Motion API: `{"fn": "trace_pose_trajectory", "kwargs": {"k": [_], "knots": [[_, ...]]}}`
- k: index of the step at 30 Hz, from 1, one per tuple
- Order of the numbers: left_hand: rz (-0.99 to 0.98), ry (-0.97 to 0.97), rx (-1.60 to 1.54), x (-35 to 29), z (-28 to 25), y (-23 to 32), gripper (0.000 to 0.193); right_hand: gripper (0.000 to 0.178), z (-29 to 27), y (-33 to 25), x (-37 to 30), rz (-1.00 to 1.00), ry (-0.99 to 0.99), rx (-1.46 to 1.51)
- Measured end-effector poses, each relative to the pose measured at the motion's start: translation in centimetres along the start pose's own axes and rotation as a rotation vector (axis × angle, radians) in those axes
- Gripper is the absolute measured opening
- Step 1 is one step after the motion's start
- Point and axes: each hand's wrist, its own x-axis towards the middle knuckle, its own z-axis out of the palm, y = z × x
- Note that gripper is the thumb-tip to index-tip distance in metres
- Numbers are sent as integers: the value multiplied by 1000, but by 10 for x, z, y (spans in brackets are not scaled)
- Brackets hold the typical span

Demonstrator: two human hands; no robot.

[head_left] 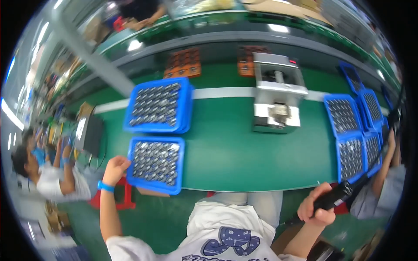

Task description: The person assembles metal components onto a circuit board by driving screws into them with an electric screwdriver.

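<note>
Spillage is risked, since the blue tray (156, 164) of small metal parts overhangs the near edge of the table (244, 152), gripped by left fingers (116, 167) only, while the right hand (314, 208) is clenched on a black tool (336, 198).

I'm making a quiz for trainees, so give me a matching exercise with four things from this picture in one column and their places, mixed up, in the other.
Things:
1. Left hand
2. Right hand
3. Grey machine
4. Orange trays

Places:
A. Far side of the white strip
B. On the near blue tray's left edge
C. Middle of the green bench, toward the back
D. Closed round a black tool, off the bench's near right corner

Pairs: 1-B, 2-D, 3-C, 4-A
</note>
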Motion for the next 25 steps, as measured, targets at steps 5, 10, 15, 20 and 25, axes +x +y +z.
{"fn": "trace_pose_trajectory", "kwargs": {"k": [5,10,15,20,25], "knots": [[540,643,734,-16,-4,-10,18,45,-5,-6,-9,145,189,-153],[618,-202,37,-89,124,173,17,43,26,-10,-4,258,120,-335],[474,-1067,-223,-113,317,275,38,36,29,6,-30,183,-123,-558],[348,-1236,-373,-132,439,352,47,35,19,4,-48,235,-68,-512],[251,-1170,-271,-147,498,387,55,50,13,-4,-55,160,-5,-448]]}}
